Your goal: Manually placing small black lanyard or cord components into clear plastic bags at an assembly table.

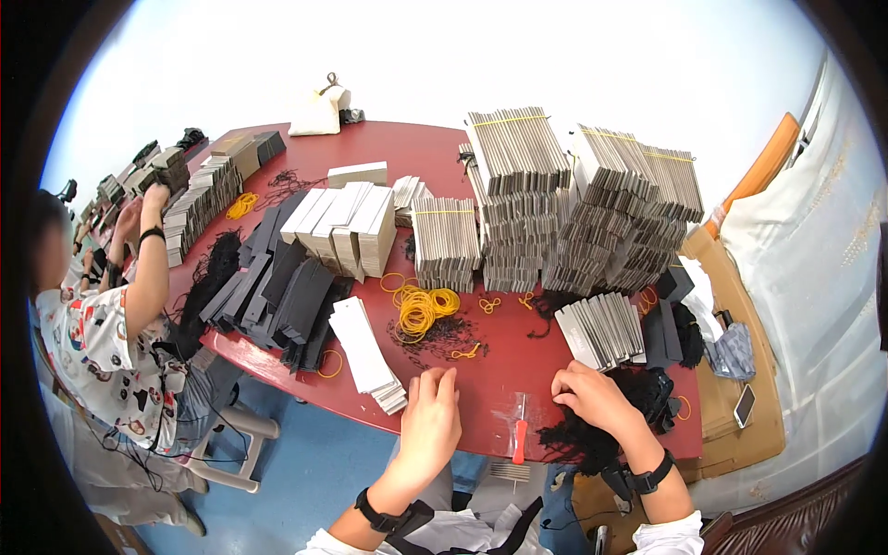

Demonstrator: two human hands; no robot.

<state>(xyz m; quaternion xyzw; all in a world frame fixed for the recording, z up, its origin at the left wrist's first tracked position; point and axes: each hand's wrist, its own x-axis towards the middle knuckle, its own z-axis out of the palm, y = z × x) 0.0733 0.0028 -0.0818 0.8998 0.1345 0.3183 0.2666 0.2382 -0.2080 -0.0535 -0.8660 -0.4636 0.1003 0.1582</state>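
Red table point(499, 370) against a white wall point(592, 55); clock read from centre of view.
Left hand point(432, 416) at 6, fingers curled, just beside a stack of white card strips point(363, 347) at 7 to 8. Right hand point(594, 398) at 4, fingers bent, by tangled black cords point(578, 439) at 4 to 5. Cannot tell whether either grip is closed on something thin. Red-handled tool point(519, 442) at 5, lying between the hands. Yellow rubber bands point(413, 317) near centre; banded grey strips point(518, 153) at 1; co-worker point(111, 356) at 9.
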